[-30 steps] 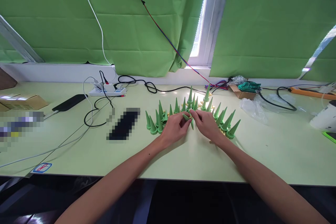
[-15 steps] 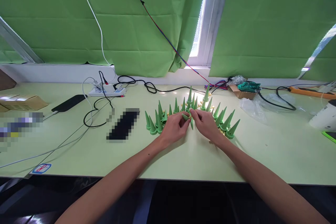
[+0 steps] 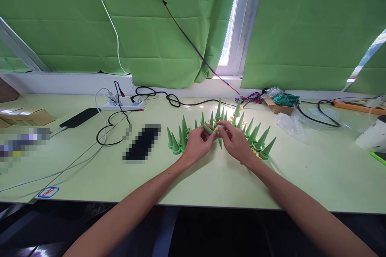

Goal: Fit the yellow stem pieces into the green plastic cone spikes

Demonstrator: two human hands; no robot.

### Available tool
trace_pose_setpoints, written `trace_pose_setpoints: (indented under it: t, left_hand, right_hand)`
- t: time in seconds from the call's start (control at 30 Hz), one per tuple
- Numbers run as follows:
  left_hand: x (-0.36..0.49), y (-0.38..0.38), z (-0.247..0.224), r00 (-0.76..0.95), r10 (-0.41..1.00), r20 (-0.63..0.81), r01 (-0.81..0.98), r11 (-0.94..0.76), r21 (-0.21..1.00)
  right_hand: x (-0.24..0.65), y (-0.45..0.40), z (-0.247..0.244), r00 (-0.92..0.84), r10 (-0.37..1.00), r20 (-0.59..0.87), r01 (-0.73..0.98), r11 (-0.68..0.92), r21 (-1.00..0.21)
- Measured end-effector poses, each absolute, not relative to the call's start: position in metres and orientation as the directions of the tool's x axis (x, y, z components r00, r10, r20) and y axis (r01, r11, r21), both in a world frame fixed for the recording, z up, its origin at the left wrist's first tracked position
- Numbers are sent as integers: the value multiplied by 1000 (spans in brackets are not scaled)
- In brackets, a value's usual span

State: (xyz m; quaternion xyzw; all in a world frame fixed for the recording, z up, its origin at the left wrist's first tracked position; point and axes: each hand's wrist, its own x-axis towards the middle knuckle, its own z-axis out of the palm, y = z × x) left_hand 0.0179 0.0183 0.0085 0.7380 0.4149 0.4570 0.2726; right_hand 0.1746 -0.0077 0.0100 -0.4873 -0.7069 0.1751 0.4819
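Note:
My left hand [image 3: 197,143] is closed around a green cone [image 3: 206,128], which lies tilted with its tip up and to the left. At the cone's wide end a small pale yellow piece [image 3: 216,129] shows between my hands. My right hand [image 3: 236,141] pinches at that yellow piece, its fingertips partly hiding it. Several green cones [image 3: 183,140] stand upright on the table left of my hands, and more cones [image 3: 259,143] stand to the right. Other small yellow pieces [image 3: 256,152] lie among the right-hand cones.
A blurred dark rectangle [image 3: 141,142] lies left of the cones on the table [image 3: 126,184]. Behind are a white power strip [image 3: 123,105] and a black cable [image 3: 196,104]. At the back right sit a small cardboard box [image 3: 279,107] and clear plastic bags [image 3: 291,126].
The held cone has turned, so more of its length now shows above my left hand, pointing up and left. My right fingers have shifted slightly at the yellow piece.

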Motion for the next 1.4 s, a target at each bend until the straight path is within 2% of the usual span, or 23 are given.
trace_pose_setpoints:
  t: [0.53,0.77,1.4]
  left_hand:
    - [18,18,4,266,838,476,417,-545,727]
    - [20,16,3,313,787,532,413,-617,670]
    - [20,13,1,473,658,586,360,-751,553]
  right_hand:
    - [176,-5,8,-54,860,508,564,446,-695]
    - [176,-4,8,-25,856,517,584,432,-687]
    - [178,3,0,-8,818,575,716,406,-568]
